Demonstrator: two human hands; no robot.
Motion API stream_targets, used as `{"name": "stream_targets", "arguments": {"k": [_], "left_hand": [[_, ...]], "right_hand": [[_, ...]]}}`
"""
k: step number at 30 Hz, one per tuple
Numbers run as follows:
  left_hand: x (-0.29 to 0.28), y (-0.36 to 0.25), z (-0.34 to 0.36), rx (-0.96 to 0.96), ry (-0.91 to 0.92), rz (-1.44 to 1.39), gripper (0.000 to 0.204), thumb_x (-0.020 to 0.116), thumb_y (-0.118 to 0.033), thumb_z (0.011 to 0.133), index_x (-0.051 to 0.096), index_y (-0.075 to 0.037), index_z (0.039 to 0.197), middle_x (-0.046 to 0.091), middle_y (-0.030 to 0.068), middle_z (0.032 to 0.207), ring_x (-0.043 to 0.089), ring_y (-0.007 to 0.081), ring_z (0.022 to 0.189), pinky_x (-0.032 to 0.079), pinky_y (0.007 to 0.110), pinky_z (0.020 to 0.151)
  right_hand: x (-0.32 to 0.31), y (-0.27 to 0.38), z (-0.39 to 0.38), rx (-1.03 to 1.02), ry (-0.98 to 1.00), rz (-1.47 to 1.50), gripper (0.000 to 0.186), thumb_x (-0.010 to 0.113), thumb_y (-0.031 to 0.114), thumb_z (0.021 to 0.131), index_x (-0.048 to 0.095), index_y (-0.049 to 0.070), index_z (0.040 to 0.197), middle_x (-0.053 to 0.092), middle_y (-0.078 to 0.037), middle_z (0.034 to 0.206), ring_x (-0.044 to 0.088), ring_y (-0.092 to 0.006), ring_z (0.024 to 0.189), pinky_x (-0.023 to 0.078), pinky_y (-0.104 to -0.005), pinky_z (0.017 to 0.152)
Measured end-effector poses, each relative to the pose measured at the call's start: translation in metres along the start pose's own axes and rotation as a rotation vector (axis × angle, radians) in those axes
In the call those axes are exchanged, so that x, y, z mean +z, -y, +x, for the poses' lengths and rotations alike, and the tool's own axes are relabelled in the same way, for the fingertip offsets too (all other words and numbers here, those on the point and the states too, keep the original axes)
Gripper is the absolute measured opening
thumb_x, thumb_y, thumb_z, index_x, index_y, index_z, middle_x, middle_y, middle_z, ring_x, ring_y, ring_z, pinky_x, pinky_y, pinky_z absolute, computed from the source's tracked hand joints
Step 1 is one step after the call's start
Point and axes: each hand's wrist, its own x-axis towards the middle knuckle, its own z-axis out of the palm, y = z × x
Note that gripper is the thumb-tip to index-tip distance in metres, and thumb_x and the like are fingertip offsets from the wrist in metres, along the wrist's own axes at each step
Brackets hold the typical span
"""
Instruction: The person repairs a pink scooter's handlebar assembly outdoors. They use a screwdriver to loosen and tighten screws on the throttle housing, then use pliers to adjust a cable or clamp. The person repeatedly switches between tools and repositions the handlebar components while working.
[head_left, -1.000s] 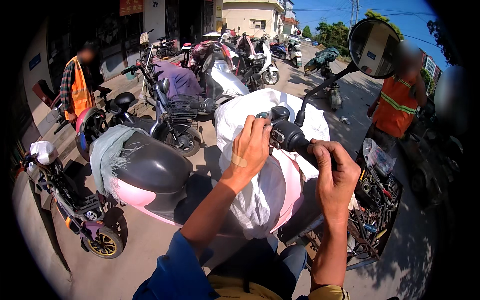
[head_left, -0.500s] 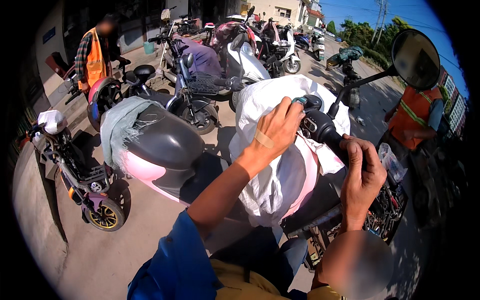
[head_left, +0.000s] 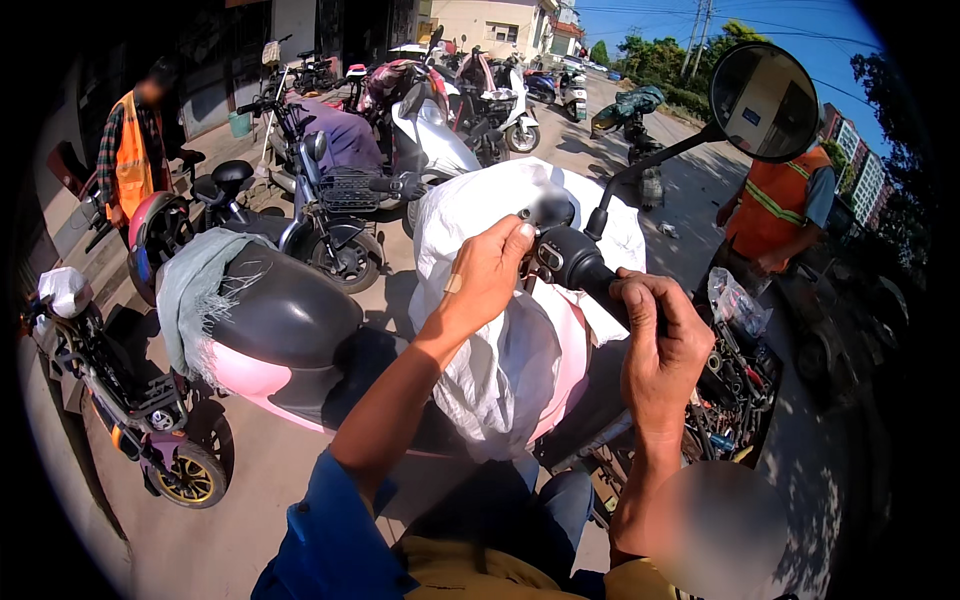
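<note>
Apparently the work is midway. The white sheet (head_left: pixel 490 400) spreads under and around the left hand (head_left: pixel 485 270), whose fingertips are pinched together at a small dark piece (head_left: pixel 524 214), its kind unclear. Just right of them, the switch housing (head_left: pixel 563 254) is already seated beside the black handlebar grip (head_left: pixel 600 281), which the right hand (head_left: pixel 664 345) pinches; the mirror (head_left: pixel 764 102) stands mounted above that hand. What remains cannot be told. Half a second ago, teal showed at the left fingertips; now it does not.

The small dark piece (head_left: pixel 524 214) at the left hand (head_left: pixel 484 268) cannot be identified; the right forearm (head_left: pixel 637 500) is partly masked by a blurred patch (head_left: pixel 718 532).
</note>
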Motion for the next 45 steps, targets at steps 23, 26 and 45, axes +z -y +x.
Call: {"name": "stream_targets", "arguments": {"k": [23, 26, 45], "left_hand": [[0.017, 0.007, -0.044, 0.314, -0.547, -0.306, 0.01, 0.058, 0.006, 0.101, 0.062, 0.005, 0.11, 0.074, 0.017, 0.108, 0.071, 0.015, 0.082, 0.06, 0.029, 0.074], [0.024, 0.014, -0.039, 0.315, -0.564, -0.292, 0.009, 0.059, 0.008, 0.101, 0.057, 0.005, 0.109, 0.073, 0.0196, 0.109, 0.071, 0.0154, 0.082, 0.06, 0.029, 0.075], [0.02, 0.029, -0.045, 0.54, -0.418, -0.153, 0.021, 0.058, -0.004, 0.104, 0.049, -0.002, 0.123, 0.07, 0.0223, 0.112, 0.073, 0.0302, 0.089, 0.06, 0.039, 0.076]], "right_hand": [[-0.008, -0.007, 0.006, 0.148, 0.046, 0.208, 0.021, 0.063, 0.011, 0.104, 0.072, -0.007, 0.1, 0.076, -0.011, 0.097, 0.068, -0.0141, 0.096, 0.053, -0.0289, 0.091], [-0.004, -0.006, 0.007, 0.117, 0.04, 0.187, 0.02, 0.063, 0.01, 0.104, 0.072, -0.008, 0.101, 0.076, -0.011, 0.097, 0.067, -0.0123, 0.093, 0.054, -0.0275, 0.087], [-0.003, -0.004, 0.003, 0.154, 0.022, 0.198, 0.022, 0.065, 0.014, 0.104, 0.07, -0.006, 0.097, 0.073, -0.01, 0.094, 0.069, -0.0221, 0.105, 0.051, -0.034, 0.098]]}}
